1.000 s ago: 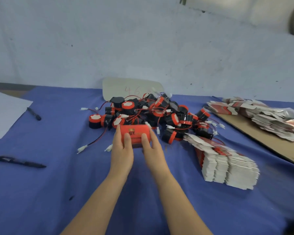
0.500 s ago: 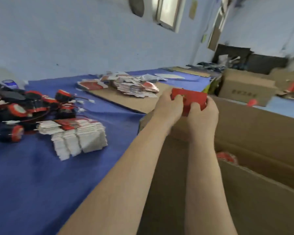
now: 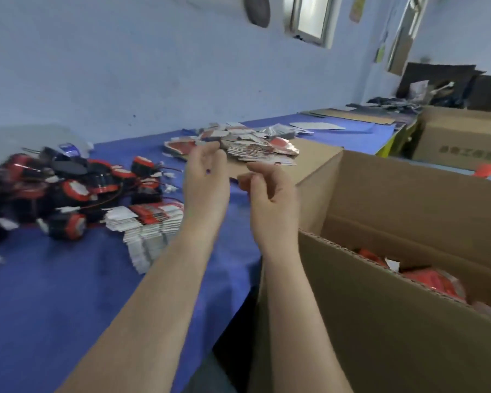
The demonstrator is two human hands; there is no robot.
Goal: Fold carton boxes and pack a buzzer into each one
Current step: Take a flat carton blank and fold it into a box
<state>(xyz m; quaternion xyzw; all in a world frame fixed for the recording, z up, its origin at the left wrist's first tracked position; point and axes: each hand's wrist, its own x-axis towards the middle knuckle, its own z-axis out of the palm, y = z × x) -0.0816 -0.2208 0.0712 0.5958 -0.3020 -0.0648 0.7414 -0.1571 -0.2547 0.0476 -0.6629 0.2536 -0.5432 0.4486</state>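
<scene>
Lifted over the blue table (image 3: 68, 302) close to its near edge: left hand (image 3: 206, 182) and right hand (image 3: 271, 194), side by side with a gap between them, fingers loosely curled, gripping nothing. Heaped toward the table's left end, a blurred tangle of black-and-red buzzers (image 3: 74, 191) with thin wires. Just beside that heap, a fanned stack of flat cartons (image 3: 150, 225). Farther back, on brown cardboard (image 3: 309, 156), a second loose pile of cartons (image 3: 253, 144). Set against the near edge, right of the hands, a large open shipping box (image 3: 408, 199), flaps standing, with red packed boxes (image 3: 434, 282) lying inside. Bare blue cloth between the fanned stack and the near edge, under the left forearm. Beyond, at the table's far end, another brown box (image 3: 462, 137).
</scene>
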